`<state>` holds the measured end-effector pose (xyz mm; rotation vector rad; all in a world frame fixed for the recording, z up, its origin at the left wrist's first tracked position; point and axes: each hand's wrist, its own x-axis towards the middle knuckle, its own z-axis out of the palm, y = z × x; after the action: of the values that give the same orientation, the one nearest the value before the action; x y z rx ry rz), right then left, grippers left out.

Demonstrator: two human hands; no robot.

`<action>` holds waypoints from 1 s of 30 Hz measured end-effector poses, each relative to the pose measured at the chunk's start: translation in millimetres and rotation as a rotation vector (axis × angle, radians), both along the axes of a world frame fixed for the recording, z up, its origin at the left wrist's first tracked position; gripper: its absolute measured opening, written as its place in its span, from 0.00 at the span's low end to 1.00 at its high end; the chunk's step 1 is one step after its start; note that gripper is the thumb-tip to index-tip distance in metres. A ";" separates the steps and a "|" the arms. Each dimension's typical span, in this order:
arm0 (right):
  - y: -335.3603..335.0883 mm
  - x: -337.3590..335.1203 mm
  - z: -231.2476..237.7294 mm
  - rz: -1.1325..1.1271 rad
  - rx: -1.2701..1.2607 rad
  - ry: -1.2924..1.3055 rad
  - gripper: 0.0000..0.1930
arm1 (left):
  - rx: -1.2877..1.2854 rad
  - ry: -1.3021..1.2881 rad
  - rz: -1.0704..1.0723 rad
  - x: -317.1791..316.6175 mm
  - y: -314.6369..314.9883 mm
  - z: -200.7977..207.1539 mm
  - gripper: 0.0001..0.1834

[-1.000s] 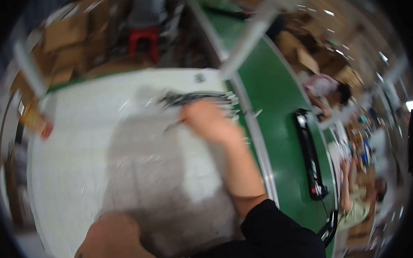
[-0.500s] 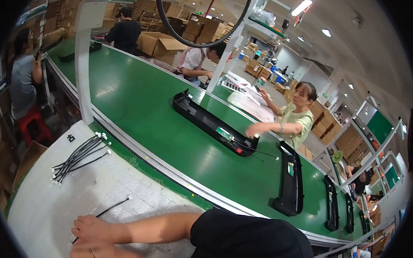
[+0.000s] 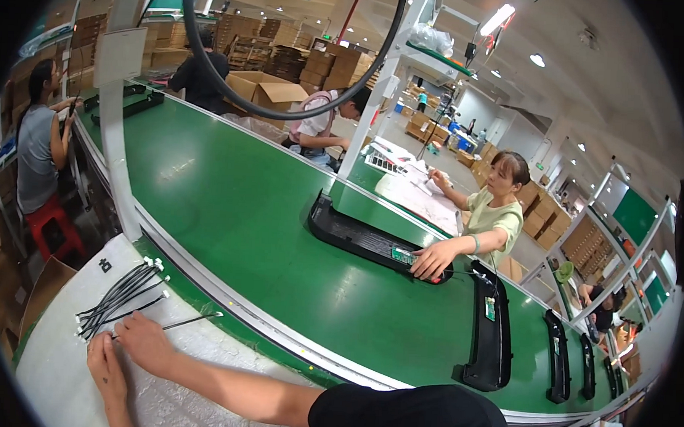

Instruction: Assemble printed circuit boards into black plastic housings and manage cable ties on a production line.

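Note:
A black cable [image 3: 191, 323] with white end connectors lies across the white padded work surface [image 3: 220, 376]. My right hand [image 3: 144, 344] is closed over it, fingers pinched around its middle. Beside it, my left hand [image 3: 107, 371] pinches near the cable's other end, which the fingers mostly hide. Just beyond both hands is a bundle of similar black cables [image 3: 128, 294] with white connectors, loosely lined up.
A green conveyor belt [image 3: 228, 201] with a metal edge runs past the padded surface. Several long black housings [image 3: 488, 334] with green circuit boards lie on it. Across the belt a co-worker's hand [image 3: 434, 259] rests on another black housing [image 3: 356, 237]. A white post [image 3: 114, 142] stands at the left.
Both hands have moved away from me with the cable, close to the bundle. My view has shifted slightly. The co-worker's hand has come down onto the housing.

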<state>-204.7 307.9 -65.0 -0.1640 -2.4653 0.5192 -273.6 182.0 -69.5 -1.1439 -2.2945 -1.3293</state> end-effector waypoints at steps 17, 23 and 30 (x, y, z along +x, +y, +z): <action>-17.7 -23.2 -22.3 0.257 -0.118 0.000 0.06 | 0.354 -0.577 -0.048 -38.5 -18.5 -41.5 0.11; -24.2 -29.9 -16.1 0.214 -0.173 -0.017 0.07 | 0.366 -0.759 -0.140 -37.7 -29.3 -24.8 0.15; -27.2 -29.3 -13.6 0.281 -0.289 -0.028 0.07 | 0.241 -0.769 0.103 -0.7 -13.0 18.6 0.13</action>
<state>-234.0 280.7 -78.7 0.0626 -2.4420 1.0000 -274.4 168.9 -50.9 -0.4590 -2.4944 -2.2058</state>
